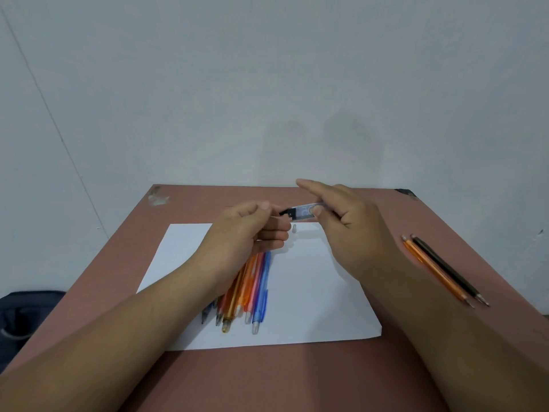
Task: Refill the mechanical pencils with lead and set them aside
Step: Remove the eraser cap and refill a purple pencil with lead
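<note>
- Above the far edge of the white paper (312, 292), a clear lead case (306, 210) is held in the right hand (353, 230), pinched between thumb and middle fingers while the index finger is stretched out straight above it.
- Its black cap end (285, 212) is pointed toward the left hand (252, 230), probably so that leads can be drawn or tipped out toward that side.
- The left hand's fingers are curled, with thumb and forefinger closed right at the black cap; whether a lead, or the cap itself, is pinched there cannot be told.
- A bundle of mechanical pencils (246, 289) in orange, pink, blue and amber is seen lying on the paper under the left wrist, tips toward the person; whether any is gripped cannot be told, and these are judged to be waiting for lead.
- A small pale cap (294, 228) is left standing on the paper just beyond the left fingertips, likely taken off a pencil so its barrel is open for filling.
- Two pencils, orange (436, 270) and black (448, 267), are laid side by side on the brown table (267, 379) well apart to the right, off the paper, and are judged to be the set-aside pile.
- A dark bag (23, 319) is seen beside the table at the left.
</note>
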Demonstrator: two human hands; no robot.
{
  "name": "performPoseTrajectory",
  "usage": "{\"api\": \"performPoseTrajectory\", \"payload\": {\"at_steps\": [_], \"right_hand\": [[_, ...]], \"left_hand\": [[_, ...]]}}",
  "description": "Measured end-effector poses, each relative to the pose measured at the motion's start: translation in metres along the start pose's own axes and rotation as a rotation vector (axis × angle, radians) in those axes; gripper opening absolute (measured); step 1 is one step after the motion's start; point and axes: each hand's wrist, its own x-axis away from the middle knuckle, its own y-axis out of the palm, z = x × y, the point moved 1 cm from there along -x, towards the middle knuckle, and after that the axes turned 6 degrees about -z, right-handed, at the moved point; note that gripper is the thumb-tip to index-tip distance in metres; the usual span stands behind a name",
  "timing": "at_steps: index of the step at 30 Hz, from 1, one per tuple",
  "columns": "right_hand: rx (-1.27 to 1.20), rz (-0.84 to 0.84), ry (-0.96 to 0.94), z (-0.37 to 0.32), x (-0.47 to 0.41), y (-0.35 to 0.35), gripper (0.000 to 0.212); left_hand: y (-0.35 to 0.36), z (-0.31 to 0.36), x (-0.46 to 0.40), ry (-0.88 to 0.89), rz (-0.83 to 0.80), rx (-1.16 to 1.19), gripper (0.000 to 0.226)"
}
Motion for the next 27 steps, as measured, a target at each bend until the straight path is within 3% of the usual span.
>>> {"api": "performPoseTrajectory", "payload": {"at_steps": [4,12,27], "right_hand": [[-0.031,-0.01,0.051,-0.0017,0.0002,-0.0021,0.048],[-0.068,-0.012,0.064,-0.0049,0.0019,-0.0034,0.048],[-0.149,0.049,0.133,-0.0023,0.0,-0.0096,0.047]], "left_hand": [[-0.0002,0.0018,0.0027,0.016,-0.006,-0.148,0.018],[0.0011,0.0038,0.0032,-0.001,0.03,-0.262,0.015],[-0.0044,0.0023,0.0011,0.029,0.117,-0.201,0.015]]}}
